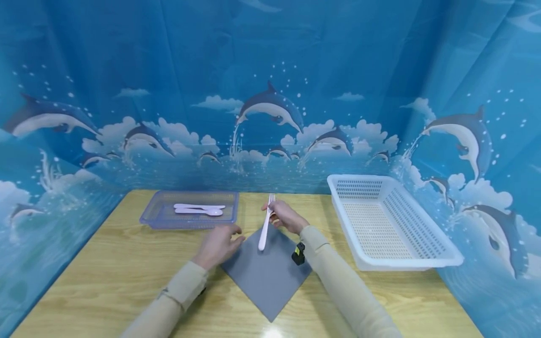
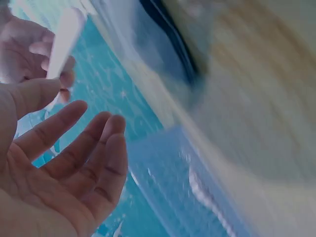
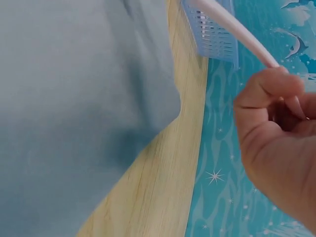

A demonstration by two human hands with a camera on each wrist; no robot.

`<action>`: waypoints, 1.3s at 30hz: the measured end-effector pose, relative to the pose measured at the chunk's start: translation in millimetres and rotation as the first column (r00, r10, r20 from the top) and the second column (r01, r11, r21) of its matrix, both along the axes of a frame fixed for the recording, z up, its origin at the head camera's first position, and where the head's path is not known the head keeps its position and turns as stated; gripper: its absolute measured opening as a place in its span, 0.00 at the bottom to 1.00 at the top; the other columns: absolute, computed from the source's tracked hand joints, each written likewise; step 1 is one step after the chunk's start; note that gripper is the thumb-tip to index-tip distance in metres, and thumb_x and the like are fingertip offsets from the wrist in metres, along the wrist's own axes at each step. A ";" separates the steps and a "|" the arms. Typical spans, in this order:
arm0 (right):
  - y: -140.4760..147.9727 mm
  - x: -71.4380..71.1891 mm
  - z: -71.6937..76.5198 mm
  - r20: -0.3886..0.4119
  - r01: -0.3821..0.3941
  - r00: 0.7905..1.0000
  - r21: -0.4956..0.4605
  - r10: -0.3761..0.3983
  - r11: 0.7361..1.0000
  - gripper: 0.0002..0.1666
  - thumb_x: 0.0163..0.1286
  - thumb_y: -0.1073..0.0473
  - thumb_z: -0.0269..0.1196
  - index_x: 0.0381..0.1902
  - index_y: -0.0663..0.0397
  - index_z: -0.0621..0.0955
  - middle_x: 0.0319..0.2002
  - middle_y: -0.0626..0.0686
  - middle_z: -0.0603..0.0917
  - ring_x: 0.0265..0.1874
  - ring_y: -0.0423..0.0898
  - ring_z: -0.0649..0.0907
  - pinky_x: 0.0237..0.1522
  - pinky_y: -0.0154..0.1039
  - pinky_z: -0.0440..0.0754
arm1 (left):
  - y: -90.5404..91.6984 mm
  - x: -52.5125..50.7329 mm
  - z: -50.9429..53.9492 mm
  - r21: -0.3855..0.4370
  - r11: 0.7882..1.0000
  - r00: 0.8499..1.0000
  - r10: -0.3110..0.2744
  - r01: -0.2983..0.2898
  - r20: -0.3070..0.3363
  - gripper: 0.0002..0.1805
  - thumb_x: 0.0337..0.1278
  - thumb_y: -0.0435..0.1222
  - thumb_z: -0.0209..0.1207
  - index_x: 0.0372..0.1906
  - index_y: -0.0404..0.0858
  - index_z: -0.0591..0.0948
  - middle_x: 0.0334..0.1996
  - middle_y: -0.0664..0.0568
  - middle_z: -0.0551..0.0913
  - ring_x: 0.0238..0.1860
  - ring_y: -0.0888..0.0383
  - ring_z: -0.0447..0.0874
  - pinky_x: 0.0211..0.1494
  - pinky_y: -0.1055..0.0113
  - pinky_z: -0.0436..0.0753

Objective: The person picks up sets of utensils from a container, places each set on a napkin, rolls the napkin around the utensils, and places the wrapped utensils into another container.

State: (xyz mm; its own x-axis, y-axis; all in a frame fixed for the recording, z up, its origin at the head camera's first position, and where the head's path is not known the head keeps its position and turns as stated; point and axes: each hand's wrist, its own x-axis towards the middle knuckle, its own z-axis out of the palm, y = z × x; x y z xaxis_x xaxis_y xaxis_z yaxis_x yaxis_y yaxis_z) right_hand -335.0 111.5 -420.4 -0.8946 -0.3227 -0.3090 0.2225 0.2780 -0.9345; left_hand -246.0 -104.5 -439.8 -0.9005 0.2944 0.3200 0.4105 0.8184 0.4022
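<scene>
Between thumb and fingers, my right hand point(image 1: 287, 217) pinches a pale pink fork point(image 1: 265, 232) near its tined end. The fork's tines point away and its handle end hangs over a grey-blue cloth point(image 1: 270, 281) laid as a diamond on the table. In the right wrist view the thumb point(image 3: 276, 84) presses on the fork's handle point(image 3: 242, 34). My left hand point(image 1: 217, 246) hovers near the cloth's left corner, holding nothing; its fingers point(image 2: 74, 163) look loosely bent in the left wrist view. A spoon point(image 1: 198, 211) and a slim utensil, perhaps a knife point(image 1: 198, 206), lie in a purple basket point(image 1: 148, 218).
A white perforated basket point(image 1: 422, 263) stands at the right of the wooden table point(image 1: 105, 281). Dolphin-print blue curtains point(image 1: 270, 37) enclose the back and sides. A small black device point(image 1: 298, 254) sits at the right wrist.
</scene>
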 end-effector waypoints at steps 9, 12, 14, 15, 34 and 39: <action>2.8 0.2 -2.5 -0.075 -0.039 0.996 0.142 0.050 0.989 0.18 0.76 0.58 0.55 0.57 0.64 0.76 0.30 0.53 0.77 0.21 0.41 0.70 0.25 0.38 0.69 | 16.3 6.1 -11.0 0.016 0.990 0.988 -0.143 0.142 0.059 0.13 0.56 0.37 0.66 0.42 0.32 0.84 0.37 0.43 0.87 0.37 0.50 0.85 0.42 0.54 0.84; 3.9 -0.4 -5.0 -0.088 0.032 0.996 0.174 -0.017 0.984 0.14 0.72 0.60 0.60 0.52 0.60 0.79 0.26 0.52 0.80 0.16 0.39 0.69 0.20 0.35 0.68 | 19.6 7.0 -15.3 0.003 0.986 0.983 -0.169 0.170 0.072 0.14 0.56 0.37 0.66 0.44 0.32 0.84 0.36 0.44 0.86 0.36 0.52 0.84 0.41 0.56 0.84; 4.7 -1.3 -6.7 -0.083 0.071 0.995 0.185 -0.056 0.980 0.12 0.71 0.60 0.61 0.50 0.57 0.80 0.25 0.52 0.81 0.15 0.38 0.71 0.17 0.32 0.67 | 21.3 7.4 -17.1 -0.014 0.982 0.980 -0.189 0.190 0.068 0.14 0.55 0.37 0.67 0.44 0.32 0.84 0.35 0.45 0.86 0.34 0.54 0.83 0.39 0.57 0.83; 5.0 -1.6 -7.2 -0.075 0.083 0.995 0.180 -0.071 0.980 0.12 0.71 0.60 0.61 0.50 0.57 0.81 0.24 0.51 0.82 0.15 0.38 0.73 0.16 0.32 0.67 | 21.9 7.6 -17.9 -0.026 0.980 0.978 -0.197 0.199 0.062 0.14 0.54 0.37 0.68 0.43 0.32 0.84 0.35 0.45 0.86 0.34 0.54 0.82 0.39 0.57 0.83; 3.0 -4.6 -16.6 -0.009 0.064 0.998 0.183 -0.064 0.981 0.17 0.72 0.59 0.60 0.56 0.58 0.78 0.22 0.50 0.81 0.16 0.38 0.74 0.15 0.30 0.69 | 20.7 17.1 -20.6 -0.214 0.940 0.962 -0.246 0.267 0.120 0.32 0.44 0.51 0.73 0.52 0.35 0.83 0.52 0.38 0.80 0.50 0.42 0.79 0.49 0.47 0.81; 4.8 -6.0 -14.8 0.025 0.036 0.999 0.154 -0.040 0.987 0.20 0.76 0.59 0.53 0.61 0.60 0.76 0.24 0.50 0.79 0.18 0.38 0.73 0.17 0.30 0.71 | 22.6 19.0 -20.8 -0.224 0.940 0.964 -0.232 0.257 0.131 0.33 0.45 0.52 0.72 0.52 0.34 0.82 0.52 0.38 0.80 0.51 0.41 0.78 0.50 0.46 0.80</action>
